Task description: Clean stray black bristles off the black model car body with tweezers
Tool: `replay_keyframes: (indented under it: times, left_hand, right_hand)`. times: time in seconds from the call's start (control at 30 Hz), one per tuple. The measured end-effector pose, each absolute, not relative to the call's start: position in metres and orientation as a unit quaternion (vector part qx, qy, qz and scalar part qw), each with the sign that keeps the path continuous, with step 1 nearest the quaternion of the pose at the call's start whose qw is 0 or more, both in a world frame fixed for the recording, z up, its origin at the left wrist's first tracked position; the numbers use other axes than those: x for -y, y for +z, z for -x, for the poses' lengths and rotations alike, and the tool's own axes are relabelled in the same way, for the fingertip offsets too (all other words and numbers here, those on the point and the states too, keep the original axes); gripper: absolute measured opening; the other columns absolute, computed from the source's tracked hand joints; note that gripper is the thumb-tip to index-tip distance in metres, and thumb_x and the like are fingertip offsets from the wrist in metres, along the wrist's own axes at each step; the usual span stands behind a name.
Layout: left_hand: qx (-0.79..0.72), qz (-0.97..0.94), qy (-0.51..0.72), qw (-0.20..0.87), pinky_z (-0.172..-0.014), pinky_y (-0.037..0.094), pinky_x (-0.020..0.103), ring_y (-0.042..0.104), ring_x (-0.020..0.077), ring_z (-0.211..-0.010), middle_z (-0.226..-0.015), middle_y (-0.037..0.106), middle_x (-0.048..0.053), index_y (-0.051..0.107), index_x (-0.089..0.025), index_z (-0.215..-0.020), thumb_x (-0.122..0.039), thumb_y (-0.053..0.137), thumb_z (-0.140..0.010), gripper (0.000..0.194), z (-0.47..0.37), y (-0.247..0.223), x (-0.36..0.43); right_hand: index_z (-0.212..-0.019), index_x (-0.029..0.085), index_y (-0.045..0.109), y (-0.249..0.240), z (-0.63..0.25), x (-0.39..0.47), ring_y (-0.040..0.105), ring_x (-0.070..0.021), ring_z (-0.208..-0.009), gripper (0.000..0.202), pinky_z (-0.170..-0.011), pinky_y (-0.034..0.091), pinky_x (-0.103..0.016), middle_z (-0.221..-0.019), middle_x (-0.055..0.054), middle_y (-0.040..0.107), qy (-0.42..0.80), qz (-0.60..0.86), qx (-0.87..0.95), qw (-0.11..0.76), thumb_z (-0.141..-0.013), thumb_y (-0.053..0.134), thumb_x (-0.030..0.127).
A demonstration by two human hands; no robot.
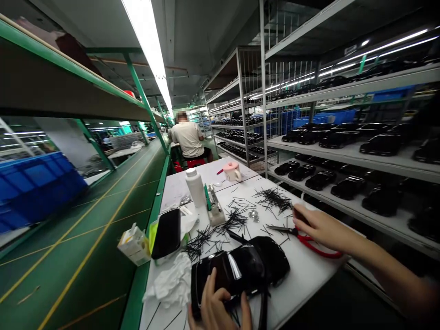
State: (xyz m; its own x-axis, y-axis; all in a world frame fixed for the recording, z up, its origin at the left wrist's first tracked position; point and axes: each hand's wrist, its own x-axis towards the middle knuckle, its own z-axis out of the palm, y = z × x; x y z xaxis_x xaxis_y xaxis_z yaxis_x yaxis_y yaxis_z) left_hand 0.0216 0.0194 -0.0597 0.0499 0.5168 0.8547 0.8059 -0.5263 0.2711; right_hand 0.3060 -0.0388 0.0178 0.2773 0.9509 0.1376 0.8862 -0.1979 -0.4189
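The hands were well apart. The left hand (pixel 220 300) lay on the black car (pixel 237 270) at the table's near edge, fingers spread and touching its body; a dark panel stuck out from the car's near side. The right hand (pixel 309 222), thumb and fingertips close together, was at the edge of the black strips (pixel 275 199); whether it gripped one I could not tell. Scissors (pixel 316 245) with red handles lay just below it, blades toward the car. More strips crowded the car's far side, and crumpled tissue (pixel 172 282) its left. Beyond lay a dark-screened phone (pixel 167 233); the print on the carton (pixel 135 245) beside it was too small to read. Farther off stood a plain white bottle (pixel 195 188) and a pink-lidded mug (pixel 232 172), its markings illegible. A green conveyor (pixel 99 224) ran left, racks (pixel 343 158) of black cars right; ahead sat a person (pixel 187 137) in a pale shirt.
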Motion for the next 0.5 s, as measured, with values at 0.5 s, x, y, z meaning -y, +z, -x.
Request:
replay_keyframes:
  times: [0.5]
  left_hand:
    - [0.467, 0.723, -0.508, 0.025, -0.116, 0.017, 0.051, 0.060, 0.0239, -0.118, -0.127, 0.065, 0.013, 0.044, -0.023, -0.083, -0.018, 0.051, -0.088, 0.009, -0.015, -0.069, -0.001]
  right_hand:
    - [-0.103, 0.022, 0.067, 0.032, -0.288, -0.089, 0.066, -0.0252, -0.080, 0.025, -0.066, 0.047, -0.034, -0.093, -0.009, 0.072, 0.135, 0.647, 0.731, 0.171, -0.088, 0.057, 0.039]
